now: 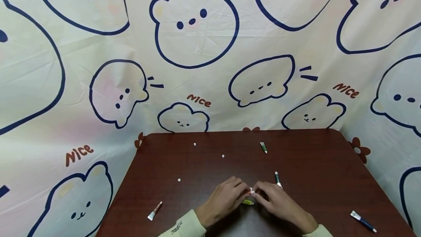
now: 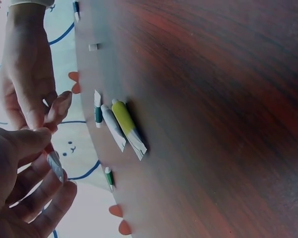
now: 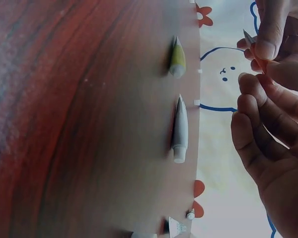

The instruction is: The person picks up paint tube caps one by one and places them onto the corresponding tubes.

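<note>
Both hands met over the near part of the brown table [image 1: 312, 167], working on a small red tube [image 2: 54, 163]. Left hand [image 1: 227, 198]: thumb and forefinger closed to a narrow pinch on the tube; the other fingers stood loosely spread, slightly bent, touching little else. Right hand [image 1: 279, 200]: thumb and forefinger drawn close together at the tube's other end, fingertips almost meeting those of the left; remaining fingers bent side by side. Exact contact there was hidden, and whether a cap sat between the tips could not be told.

Tube held above the tabletop, long axis running from hand to hand. Its flat silver end pointed back toward the left palm, the opposite end toward the right fingertips; most of the red body was covered.

Below the hands lay a yellow tube [image 1: 248, 202], with a grey tube [image 2: 113, 128] just beside it. A dark green tube [image 1: 277, 179] lay beyond the right hand, a brighter green tube [image 1: 263, 147] farther off. Brown tube [image 1: 155, 211] to the left, blue tube [image 1: 363, 221] well right.
</note>
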Demonstrator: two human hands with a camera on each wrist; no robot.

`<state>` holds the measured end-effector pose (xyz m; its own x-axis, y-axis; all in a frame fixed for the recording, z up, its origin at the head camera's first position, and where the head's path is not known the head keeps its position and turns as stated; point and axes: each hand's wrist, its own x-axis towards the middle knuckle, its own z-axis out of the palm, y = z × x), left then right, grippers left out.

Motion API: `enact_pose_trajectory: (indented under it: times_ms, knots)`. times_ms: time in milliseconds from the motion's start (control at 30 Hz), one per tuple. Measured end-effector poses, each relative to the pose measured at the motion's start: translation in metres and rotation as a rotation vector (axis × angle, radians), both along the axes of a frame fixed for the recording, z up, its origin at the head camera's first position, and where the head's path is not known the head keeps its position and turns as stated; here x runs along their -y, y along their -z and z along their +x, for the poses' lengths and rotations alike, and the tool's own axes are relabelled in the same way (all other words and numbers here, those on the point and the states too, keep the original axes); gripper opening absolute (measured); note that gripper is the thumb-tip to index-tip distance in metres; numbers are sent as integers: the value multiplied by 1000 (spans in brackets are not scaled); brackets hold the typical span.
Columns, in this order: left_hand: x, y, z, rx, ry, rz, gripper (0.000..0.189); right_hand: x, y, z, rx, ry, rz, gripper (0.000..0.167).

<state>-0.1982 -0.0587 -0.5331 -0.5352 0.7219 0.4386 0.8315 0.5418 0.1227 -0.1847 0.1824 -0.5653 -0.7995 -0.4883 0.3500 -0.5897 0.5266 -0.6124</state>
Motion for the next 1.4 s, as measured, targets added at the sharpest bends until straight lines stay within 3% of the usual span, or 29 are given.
enact_pose_trajectory:
  times_ms: [267,600,867,1200,1400]
  knots:
    - [1,0,0,-39,20,6,11,2,1,-1,-131,17,63,10]
    - [1,4,-4,-91,25,13,9,3,1,-3,-113,32,42,10]
    - [10,13,-10,-180,-54,30,10,-2,-1,-2,-34,118,26,4]
    - [39,27,-20,-143,-156,56,14,-30,-5,1,-5,228,79,8]
    - [53,38,-24,-136,-225,16,18,-47,-3,3,-55,283,88,13]
